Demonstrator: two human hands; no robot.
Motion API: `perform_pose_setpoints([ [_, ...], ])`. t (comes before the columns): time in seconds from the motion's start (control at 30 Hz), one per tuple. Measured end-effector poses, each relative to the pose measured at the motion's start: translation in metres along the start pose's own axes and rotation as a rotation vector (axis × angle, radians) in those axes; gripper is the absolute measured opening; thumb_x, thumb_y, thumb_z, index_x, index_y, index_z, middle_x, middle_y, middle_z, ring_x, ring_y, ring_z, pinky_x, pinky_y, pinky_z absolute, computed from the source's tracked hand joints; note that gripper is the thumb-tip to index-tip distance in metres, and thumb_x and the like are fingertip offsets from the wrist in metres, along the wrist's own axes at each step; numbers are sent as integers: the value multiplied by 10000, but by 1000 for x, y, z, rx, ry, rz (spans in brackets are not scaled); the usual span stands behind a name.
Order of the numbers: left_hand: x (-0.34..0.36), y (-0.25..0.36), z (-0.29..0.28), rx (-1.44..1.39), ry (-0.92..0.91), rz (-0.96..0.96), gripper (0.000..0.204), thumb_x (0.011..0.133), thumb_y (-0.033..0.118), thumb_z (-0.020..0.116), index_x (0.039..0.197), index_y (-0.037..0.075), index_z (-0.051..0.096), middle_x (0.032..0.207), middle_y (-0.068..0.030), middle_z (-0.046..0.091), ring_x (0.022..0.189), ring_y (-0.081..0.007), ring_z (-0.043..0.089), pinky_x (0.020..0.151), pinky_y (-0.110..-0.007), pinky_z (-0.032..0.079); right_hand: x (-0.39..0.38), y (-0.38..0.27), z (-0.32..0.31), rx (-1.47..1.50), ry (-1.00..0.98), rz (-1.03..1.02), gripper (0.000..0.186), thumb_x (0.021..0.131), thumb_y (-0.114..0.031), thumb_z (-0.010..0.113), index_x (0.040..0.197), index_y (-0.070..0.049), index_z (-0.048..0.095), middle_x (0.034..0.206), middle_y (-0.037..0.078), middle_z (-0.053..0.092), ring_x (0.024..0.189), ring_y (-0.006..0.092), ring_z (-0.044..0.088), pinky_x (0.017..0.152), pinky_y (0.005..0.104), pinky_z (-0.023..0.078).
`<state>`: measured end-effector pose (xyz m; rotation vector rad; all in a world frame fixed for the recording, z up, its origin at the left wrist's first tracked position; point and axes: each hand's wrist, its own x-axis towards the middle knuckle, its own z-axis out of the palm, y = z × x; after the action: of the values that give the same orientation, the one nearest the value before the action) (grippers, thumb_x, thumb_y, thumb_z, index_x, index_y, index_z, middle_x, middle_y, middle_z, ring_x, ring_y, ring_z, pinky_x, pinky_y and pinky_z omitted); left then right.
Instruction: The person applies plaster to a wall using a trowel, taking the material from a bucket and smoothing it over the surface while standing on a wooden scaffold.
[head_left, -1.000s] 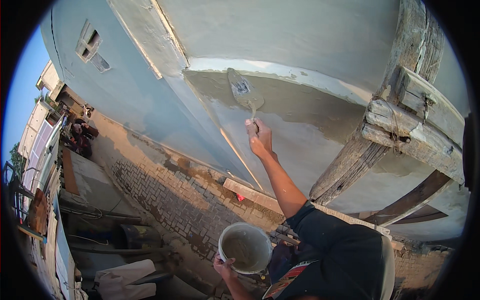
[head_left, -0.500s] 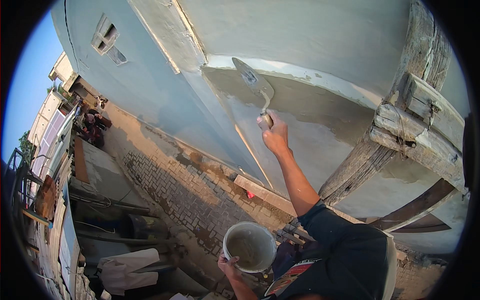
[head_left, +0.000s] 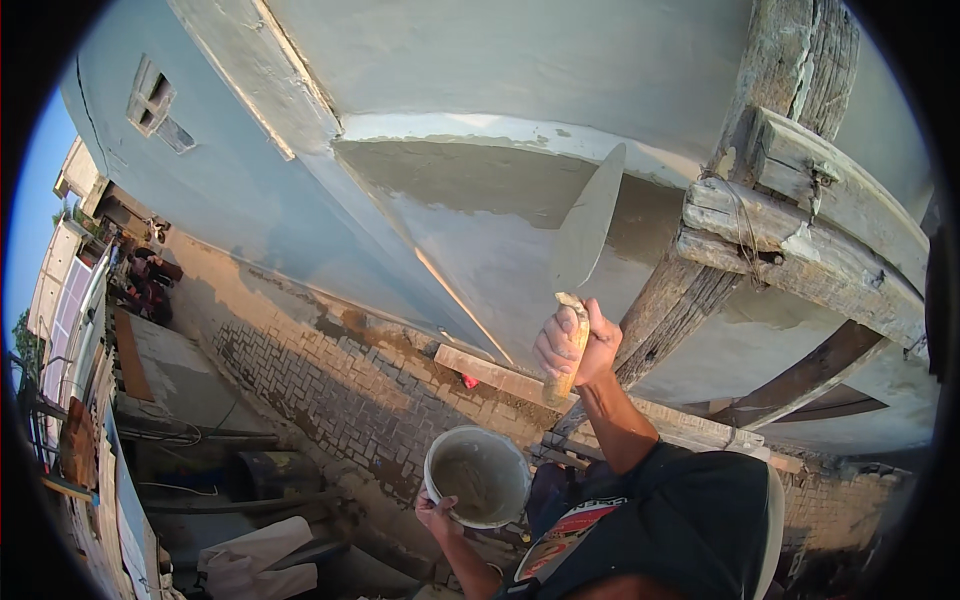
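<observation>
My right hand (head_left: 578, 345) is closed round the wooden handle of a trowel (head_left: 590, 222). The trowel's pointed blade stands upright in front of the wall, its flat face toward me. Behind it, a darker wet patch of mortar (head_left: 450, 178) runs along the wall beneath a pale ledge (head_left: 480, 127). Low down, my left hand (head_left: 437, 515) grips the rim of a grey bucket (head_left: 478, 437), thumb inside. Some grey mortar lies at the bucket's bottom.
Weathered timber beams (head_left: 800, 235), tied with wire, cross at the right close to the wall. Far below lies a paved alley (head_left: 310, 365) with a plank (head_left: 490, 370) along the wall's foot. A pale garment (head_left: 255, 560) hangs at lower left. People (head_left: 148, 285) are far off at left.
My right hand has drawn the trowel back from the wall and lower, turning the blade upright. The bucket stays in my left hand. The whole view has shifted slightly to the right.
</observation>
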<state>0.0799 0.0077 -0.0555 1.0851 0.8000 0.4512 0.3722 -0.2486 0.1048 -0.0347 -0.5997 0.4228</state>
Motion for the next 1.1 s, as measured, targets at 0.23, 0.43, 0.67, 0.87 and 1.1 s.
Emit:
perform_pose_setpoints([
  [0.23,-4,14,24,-12,-58,-15,461,448,-73,598,902,-23,652,952,-72,682,828,-184,648,791,-296,518,-5,1,-22,158,-175,6,471,1005,-457,428,887,-37,606,555,28,532,392,161,521,439,338,484],
  [0.43,-6,3,9,-13,-76,-13,451,442,-86,584,884,-24,645,967,-85,684,846,-194,650,813,-305,516,10,1,-40,277,-303,10,367,1006,-347,457,878,-29,589,601,70,591,420,159,569,412,329,513],
  [0.67,-6,-2,7,11,-35,-1,427,443,-94,586,862,-25,635,991,-103,681,860,-200,652,826,-318,521,45,22,-58,397,-319,87,350,996,-339,478,878,-25,576,593,67,572,402,154,537,376,310,481],
  [0.87,-6,2,9,-36,-41,14,486,451,-104,591,927,-27,653,993,-93,688,856,-197,661,797,-308,526,69,40,-70,417,-101,333,416,996,-398,490,935,-4,608,647,89,559,455,177,529,412,327,459],
  [1.1,-7,-1,3,-85,-31,12,534,473,-133,584,991,-30,660,974,-81,692,815,-180,653,770,-284,521,60,28,-26,-1419,392,217,315,969,-287,622,981,28,622,697,70,574,626,135,535,589,330,421],
])
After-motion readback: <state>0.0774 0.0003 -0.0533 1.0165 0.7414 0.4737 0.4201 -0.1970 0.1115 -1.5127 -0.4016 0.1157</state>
